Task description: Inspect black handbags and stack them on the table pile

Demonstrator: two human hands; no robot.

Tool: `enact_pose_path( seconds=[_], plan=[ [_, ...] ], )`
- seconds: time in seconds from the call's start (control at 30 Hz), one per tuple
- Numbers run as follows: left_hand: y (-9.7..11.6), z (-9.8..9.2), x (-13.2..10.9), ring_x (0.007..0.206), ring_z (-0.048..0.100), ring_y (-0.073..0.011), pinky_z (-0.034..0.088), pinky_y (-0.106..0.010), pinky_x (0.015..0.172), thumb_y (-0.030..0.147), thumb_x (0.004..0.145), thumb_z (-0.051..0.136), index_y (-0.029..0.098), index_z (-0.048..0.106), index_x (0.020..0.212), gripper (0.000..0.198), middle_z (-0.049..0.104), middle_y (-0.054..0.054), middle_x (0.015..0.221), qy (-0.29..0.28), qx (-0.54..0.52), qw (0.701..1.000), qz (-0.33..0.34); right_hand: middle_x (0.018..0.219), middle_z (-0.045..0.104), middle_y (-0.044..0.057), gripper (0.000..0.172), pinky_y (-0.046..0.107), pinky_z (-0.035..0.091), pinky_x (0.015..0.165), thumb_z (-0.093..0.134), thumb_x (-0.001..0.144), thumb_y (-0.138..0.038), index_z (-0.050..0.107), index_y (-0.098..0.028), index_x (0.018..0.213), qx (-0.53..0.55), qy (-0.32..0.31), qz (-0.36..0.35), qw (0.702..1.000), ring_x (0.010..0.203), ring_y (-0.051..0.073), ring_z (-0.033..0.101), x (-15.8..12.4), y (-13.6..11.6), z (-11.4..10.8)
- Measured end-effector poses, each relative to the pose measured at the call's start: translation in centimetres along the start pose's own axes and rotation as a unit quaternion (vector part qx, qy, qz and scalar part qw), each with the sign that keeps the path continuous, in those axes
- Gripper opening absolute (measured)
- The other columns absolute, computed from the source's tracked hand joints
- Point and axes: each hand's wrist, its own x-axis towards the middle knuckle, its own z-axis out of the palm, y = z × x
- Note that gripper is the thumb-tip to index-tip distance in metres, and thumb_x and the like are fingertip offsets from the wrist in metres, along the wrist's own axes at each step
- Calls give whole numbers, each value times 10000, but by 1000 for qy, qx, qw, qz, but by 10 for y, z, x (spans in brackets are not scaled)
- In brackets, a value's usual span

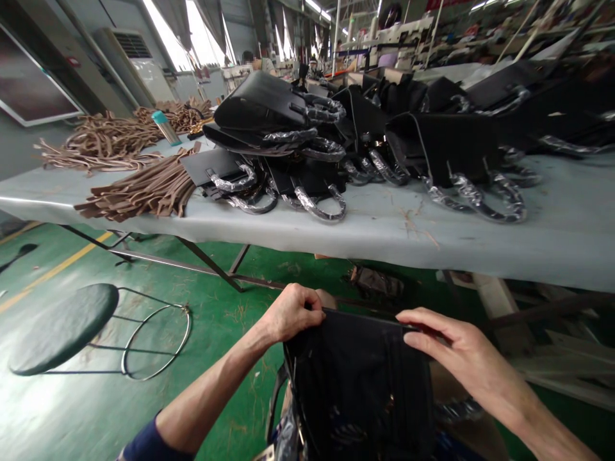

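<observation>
Hands well apart: left hand (pixel 293 314) closed in a fist on the near corner of a black bag (pixel 358 384), right hand (pixel 451 349) pinching the same top rim farther along, fingers held flatter. Bag held low before the body, below the bench (pixel 528 237) edge and above the green floor (pixel 216 307), its rim stretched taut between the two grips. Step in hand, at a guess: rim drawn straight, bag held upright for handling. Next move likely calling for both pinches kept firm and level, since nothing supports the bag from beneath. On the bench, a pile of black bags (pixel 288 121) with plastic-wrapped handles (pixel 319 208) hanging toward the near edge, brown straps (pixel 139 192) in heaps to the left, a teal bottle (pixel 166 127) behind them. In the way: the overhanging bench edge just ahead, the bench frame (pixel 206 259) beneath it, a round stool (pixel 62 330) off to the left, boards (pixel 552 358) stacked under the right end.
</observation>
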Motion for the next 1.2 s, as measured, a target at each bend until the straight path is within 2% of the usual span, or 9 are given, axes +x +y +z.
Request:
enact_pose_path(
  seconds=[0.13,0.3,0.4,0.53,0.6,0.83,0.97,1.07,1.2],
  plan=[
    [1,0,1,607,498,-107,365,-186,570,189,649,502,118,568,565,128,603,-5,679,-1,-1,1000,2,1003,642,34,273,257,486,799,545,808,-423,648,-233,975,-26,57,-103,993,923,190,598,-6,-3,-1],
    [1,2,0,576,473,-99,340,-184,534,192,652,506,115,573,569,132,590,-1,651,-1,0,1000,-2,915,656,40,177,266,516,763,538,829,-329,657,-214,890,-85,122,-204,968,824,177,625,-11,4,3],
    [2,2,0,575,475,-99,343,-185,536,194,652,510,114,571,569,131,590,-2,651,-3,1,1000,-6,938,660,39,161,270,523,793,547,826,-263,651,-211,937,-128,146,-254,947,839,170,631,-12,14,4],
    [1,3,0,572,479,-99,343,-186,535,189,654,512,113,572,565,131,589,3,642,-2,2,1000,3,932,665,44,181,255,521,801,527,830,-162,643,-194,966,-176,173,-350,904,858,158,631,-11,21,2],
    [1,3,0,568,476,-98,337,-186,526,193,658,511,114,570,563,137,584,4,632,-6,1,1000,3,911,664,48,174,247,519,791,515,835,-146,641,-183,951,-182,173,-365,896,847,154,632,-10,19,1],
    [1,5,0,586,489,-103,342,-187,535,202,666,515,118,577,575,138,589,1,648,-11,1,1000,9,827,647,9,113,236,508,716,515,850,-266,602,-215,799,-110,123,-253,953,750,145,621,-10,6,1],
    [2,4,-1,582,489,-104,343,-189,535,200,666,512,120,571,568,139,586,2,638,-9,3,1000,-2,890,656,2,177,228,493,713,493,853,-367,607,-236,885,-15,115,-97,988,768,147,620,-15,9,-2],
    [2,3,-1,589,494,-106,350,-190,544,199,666,509,121,568,564,142,589,0,646,-8,1,1000,-6,865,653,1,248,222,473,719,487,840,-439,607,-238,923,42,96,16,994,770,150,606,-18,10,-7],
    [3,3,-1,594,497,-109,353,-190,547,199,661,512,121,579,572,136,591,-1,651,-8,-1,1000,-8,776,612,3,306,222,425,699,480,821,-495,615,-221,801,27,20,37,999,763,156,559,-16,-3,-14]
  ],
)
